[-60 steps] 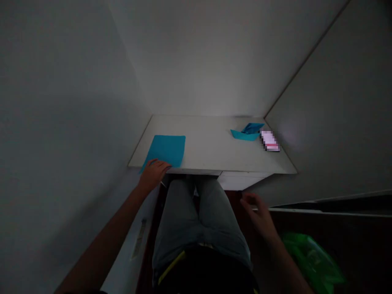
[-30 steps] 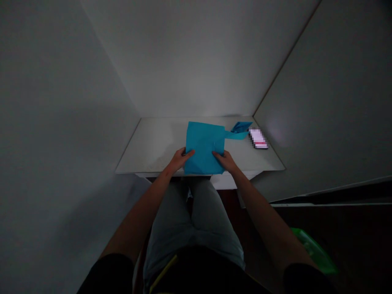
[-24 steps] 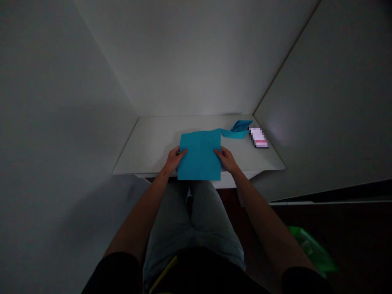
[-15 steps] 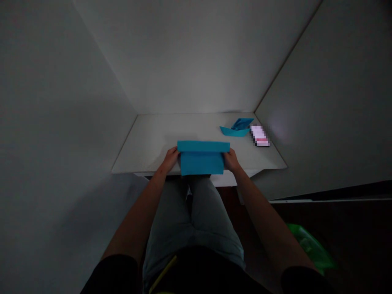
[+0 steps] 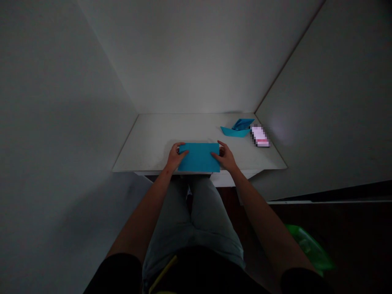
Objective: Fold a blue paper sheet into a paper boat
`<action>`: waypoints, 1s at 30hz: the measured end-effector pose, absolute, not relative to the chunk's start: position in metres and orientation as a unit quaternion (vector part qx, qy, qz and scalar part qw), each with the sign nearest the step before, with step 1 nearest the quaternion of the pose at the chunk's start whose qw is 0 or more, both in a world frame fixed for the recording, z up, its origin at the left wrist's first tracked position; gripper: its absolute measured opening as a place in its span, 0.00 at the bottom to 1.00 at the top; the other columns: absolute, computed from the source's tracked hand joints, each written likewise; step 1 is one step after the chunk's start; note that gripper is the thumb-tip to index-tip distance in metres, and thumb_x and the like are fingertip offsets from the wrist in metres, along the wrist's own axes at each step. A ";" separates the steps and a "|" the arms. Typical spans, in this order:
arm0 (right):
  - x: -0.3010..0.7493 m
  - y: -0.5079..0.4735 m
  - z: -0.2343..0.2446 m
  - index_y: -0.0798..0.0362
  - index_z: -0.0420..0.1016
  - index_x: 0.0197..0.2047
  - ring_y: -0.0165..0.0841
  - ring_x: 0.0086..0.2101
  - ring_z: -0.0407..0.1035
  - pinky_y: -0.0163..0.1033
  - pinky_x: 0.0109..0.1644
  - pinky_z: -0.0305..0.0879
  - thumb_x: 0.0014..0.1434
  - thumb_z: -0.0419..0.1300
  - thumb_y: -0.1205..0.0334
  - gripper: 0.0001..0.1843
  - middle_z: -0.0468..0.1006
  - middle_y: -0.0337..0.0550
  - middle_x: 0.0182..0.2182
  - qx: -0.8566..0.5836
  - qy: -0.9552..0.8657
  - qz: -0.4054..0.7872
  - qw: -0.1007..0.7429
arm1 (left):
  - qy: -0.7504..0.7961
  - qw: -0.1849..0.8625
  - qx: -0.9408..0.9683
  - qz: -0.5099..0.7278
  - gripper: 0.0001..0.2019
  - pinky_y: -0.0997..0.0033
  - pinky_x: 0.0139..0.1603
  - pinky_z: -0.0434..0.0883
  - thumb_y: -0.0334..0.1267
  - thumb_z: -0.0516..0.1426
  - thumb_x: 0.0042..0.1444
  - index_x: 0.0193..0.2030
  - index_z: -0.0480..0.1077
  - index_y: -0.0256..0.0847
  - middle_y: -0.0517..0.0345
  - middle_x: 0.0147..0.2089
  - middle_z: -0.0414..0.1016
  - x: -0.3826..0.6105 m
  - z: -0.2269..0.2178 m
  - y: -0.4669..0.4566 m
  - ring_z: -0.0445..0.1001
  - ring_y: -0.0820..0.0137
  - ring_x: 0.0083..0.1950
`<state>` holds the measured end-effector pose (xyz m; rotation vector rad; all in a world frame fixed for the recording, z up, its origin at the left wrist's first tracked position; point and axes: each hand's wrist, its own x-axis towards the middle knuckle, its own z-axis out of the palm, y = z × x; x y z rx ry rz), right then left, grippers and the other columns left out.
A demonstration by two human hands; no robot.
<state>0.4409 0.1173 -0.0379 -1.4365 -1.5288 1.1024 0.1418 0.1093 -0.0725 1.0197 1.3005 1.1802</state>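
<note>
"Head view: what's in play?"
"Folded blue paper [image 5: 199, 157], flat on the bench [image 5: 147, 159], near its front edge. Light, thin, stiff only along creases; best taken at the short ends."
"Hands?"
"Left hand [image 5: 174, 157], right hand [image 5: 224, 157]: slightly curled against those ends, no pinch."
"Change?"
"Raised flap gone, fold lying flat."

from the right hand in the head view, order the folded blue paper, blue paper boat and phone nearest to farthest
From the right hand:
1. Folded blue paper: touching it, on the hand's left
2. Blue paper boat: ahead of the hand
3. Phone: ahead and to the right, beyond the boat
</note>
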 end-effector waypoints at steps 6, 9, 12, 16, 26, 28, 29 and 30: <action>0.443 0.120 -0.041 0.50 0.80 0.51 0.40 0.35 0.73 0.49 0.44 0.74 0.63 0.65 0.44 0.22 0.80 0.45 0.37 -0.612 -0.647 0.300 0.342 | 0.567 0.455 0.443 0.524 0.27 0.63 0.48 0.79 0.34 0.69 0.56 0.62 0.72 0.43 0.52 0.49 0.79 0.150 -0.077 0.110 0.80 0.64 0.47; 0.439 0.118 -0.037 0.50 0.82 0.52 0.44 0.42 0.76 0.52 0.50 0.75 0.67 0.60 0.51 0.17 0.82 0.51 0.45 -0.562 -0.722 0.254 0.314 | 0.584 0.399 0.504 0.495 0.12 0.61 0.50 0.79 0.35 0.66 0.60 0.51 0.79 0.41 0.50 0.47 0.80 0.152 -0.074 0.107 0.80 0.62 0.48; 0.431 0.112 -0.029 0.47 0.83 0.58 0.47 0.55 0.75 0.56 0.61 0.71 0.71 0.56 0.58 0.18 0.82 0.53 0.56 -0.481 -0.816 0.206 0.246 | 0.598 0.319 0.561 0.477 0.08 0.58 0.54 0.79 0.35 0.62 0.65 0.48 0.82 0.42 0.49 0.49 0.80 0.152 -0.068 0.104 0.79 0.61 0.51; 0.422 0.102 -0.018 0.44 0.80 0.65 0.48 0.61 0.72 0.58 0.64 0.67 0.75 0.56 0.53 0.21 0.78 0.49 0.65 -0.440 -0.873 0.162 0.135 | 0.577 0.259 0.665 0.397 0.13 0.51 0.66 0.74 0.35 0.60 0.68 0.53 0.84 0.45 0.48 0.55 0.82 0.155 -0.061 0.099 0.78 0.58 0.59; 0.424 0.099 -0.013 0.44 0.78 0.69 0.52 0.64 0.70 0.60 0.68 0.59 0.67 0.66 0.35 0.34 0.77 0.50 0.67 -0.443 -0.876 0.173 0.075 | 0.469 0.273 0.801 0.251 0.33 0.43 0.81 0.59 0.56 0.67 0.62 0.70 0.74 0.45 0.46 0.75 0.71 0.135 -0.060 0.074 0.68 0.52 0.77; 0.426 0.098 -0.012 0.43 0.79 0.68 0.52 0.63 0.71 0.61 0.66 0.59 0.68 0.65 0.36 0.32 0.78 0.50 0.66 -0.438 -0.877 0.185 0.074 | 0.457 0.301 0.790 0.277 0.30 0.42 0.81 0.58 0.55 0.68 0.61 0.66 0.77 0.46 0.46 0.72 0.75 0.132 -0.061 0.072 0.70 0.52 0.75; 0.427 0.098 -0.011 0.42 0.79 0.68 0.52 0.62 0.72 0.61 0.65 0.60 0.69 0.65 0.37 0.30 0.78 0.49 0.66 -0.436 -0.876 0.192 0.075 | 0.452 0.315 0.783 0.289 0.27 0.41 0.81 0.58 0.55 0.68 0.61 0.64 0.79 0.46 0.46 0.70 0.77 0.132 -0.061 0.072 0.71 0.52 0.74; 0.427 0.098 -0.009 0.41 0.79 0.67 0.52 0.62 0.72 0.61 0.65 0.60 0.70 0.63 0.37 0.29 0.78 0.49 0.66 -0.434 -0.875 0.200 0.076 | 0.450 0.328 0.775 0.299 0.25 0.40 0.81 0.59 0.54 0.68 0.62 0.62 0.80 0.47 0.46 0.68 0.78 0.132 -0.061 0.073 0.72 0.53 0.74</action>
